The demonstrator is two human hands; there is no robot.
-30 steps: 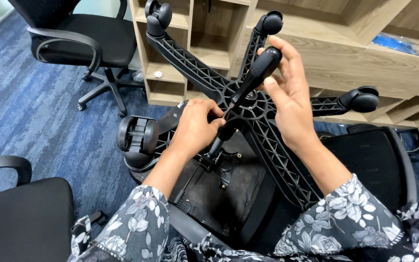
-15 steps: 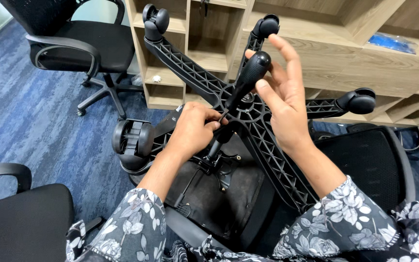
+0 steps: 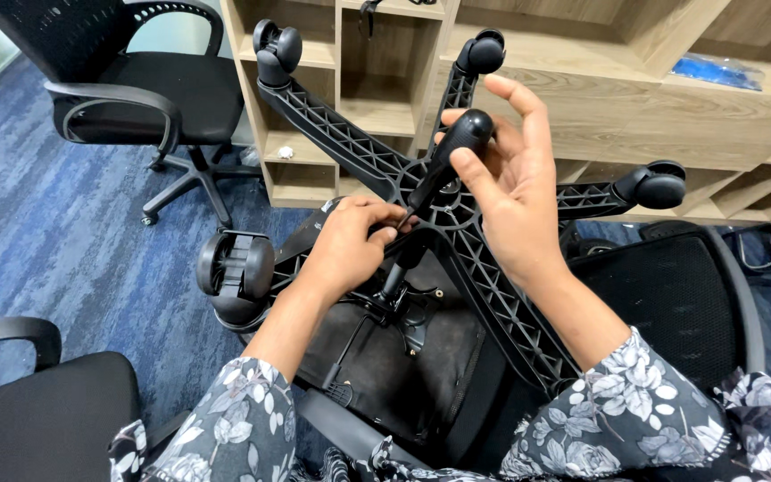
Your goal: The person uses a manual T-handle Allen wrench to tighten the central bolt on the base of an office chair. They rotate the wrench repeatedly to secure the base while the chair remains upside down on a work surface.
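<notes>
upturned office chair at frame centre, its five-armed base [image 3: 457,223] uppermost. base is black moulded plastic, each arm ribbed with a lattice of triangular webbing, tapering outward to a twin-wheel castor. one castor [image 3: 234,268] sits at centre left, wheels broad and glossy; others at upper left, top centre and right of frame.

screwdriver [image 3: 443,161] stands tilted over the hub, just above frame centre. handle black, bulbous and rounded at the top, matte finish; thin metal shaft runs down-left to the hub.

right hand [image 3: 510,192]: palm and thumb rest against the handle's rounded head, thumb pressed on its side; index and other fingers are spread and lifted off. grip loose, partly open around the handle.

left hand [image 3: 345,245]: fingers curled and pressed together at the lower end of the shaft, pinching it beside the hub. the tip itself is hidden by the fingers.

below the hub, the chair's seat underside [image 3: 403,357] shows dark fabric, slightly dusty, with a metal mechanism plate and short gas column.

both sleeves are grey-blue floral cloth.

surroundings: pale wood-grain shelving unit [image 3: 385,80] across the top of frame; blue mottled carpet [image 3: 64,241] at left; a second black chair [image 3: 136,89] upright at upper left.
</notes>
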